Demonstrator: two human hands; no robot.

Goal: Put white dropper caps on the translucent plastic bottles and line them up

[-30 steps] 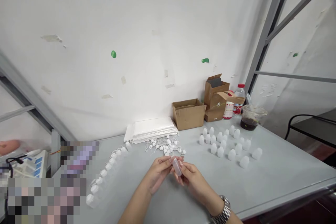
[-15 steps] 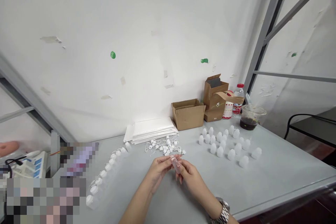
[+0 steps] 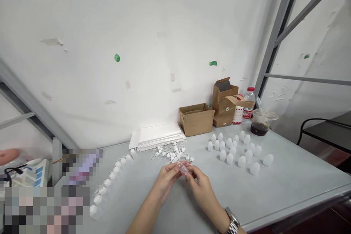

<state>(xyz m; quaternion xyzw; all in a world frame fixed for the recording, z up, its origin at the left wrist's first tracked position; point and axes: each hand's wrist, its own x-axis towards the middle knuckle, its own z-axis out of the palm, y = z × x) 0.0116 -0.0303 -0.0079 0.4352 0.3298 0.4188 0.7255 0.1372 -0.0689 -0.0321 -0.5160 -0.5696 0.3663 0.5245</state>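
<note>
Both my hands meet over the grey table (image 3: 287,182), low in the middle of the view. My right hand (image 3: 201,186), with a metal watch on its wrist, grips a small clear plastic bottle (image 3: 185,170). My left hand (image 3: 167,177) pinches the bottle's top end with its fingertips. Just beyond the hands lies a heap of small white caps with rings (image 3: 171,152). Several frosted white bottles (image 3: 241,151) stand upright to the right.
A curved row of capped clear bottles (image 3: 109,182) lies to the left. At the back: a stack of white bags (image 3: 157,135), an open cardboard box (image 3: 196,119), a brown paper bag (image 3: 225,102), a water bottle (image 3: 249,102) and a cup of dark drink (image 3: 261,122). Grey metal struts rise at right.
The hands have turned the small bottle and shifted slightly away from me; the right hand now sits lower under it. Nothing else on the table has moved.
</note>
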